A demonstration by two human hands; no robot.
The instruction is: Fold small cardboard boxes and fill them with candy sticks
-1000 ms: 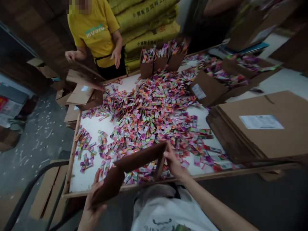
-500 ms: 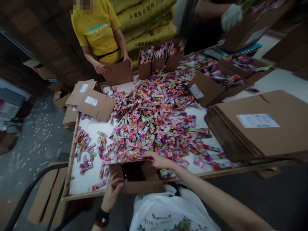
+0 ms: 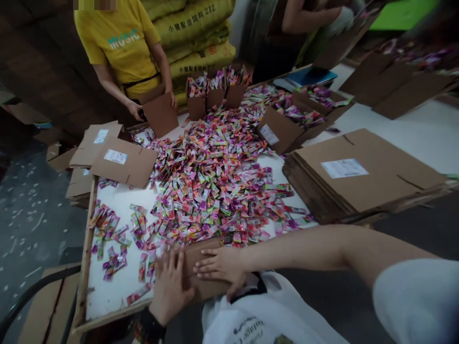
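Cardboard carton [image 3: 208, 270] held flat at the near edge of a long table [image 3: 118, 298]

The table's white top, framed in wood, carries a wide heap of brightly wrapped pink, green and orange packets [image 3: 211, 191], with smaller scatters near the left edge. To the right lies a thick stack of flattened cartons [image 3: 362, 177] with a white label on top, and to the left a smaller flattened stack [image 3: 114, 162]. Yellow printed sacks [image 3: 193, 28] stand piled beyond the table, and the floor [image 3: 32, 229] at left is grey and flecked with pale bits.

Across the table, a co-worker in a yellow T-shirt [image 3: 118, 48] has one hand on an upright cardboard piece [image 3: 160, 113]. Three small open cartons [image 3: 211, 95] packed with packets stand just beside that piece. Farther right, an open carton [image 3: 279, 129] sits among more packets, near a blue folder [image 3: 311, 76].

The carton lies folded, just touching the heap's near fringe. The right hand [image 3: 218, 270] rests flat on top, fingers spread. The left hand [image 3: 170, 289], open and just beside it, presses against the carton's left end, with a dark wristband [image 3: 152, 325] at its wrist.
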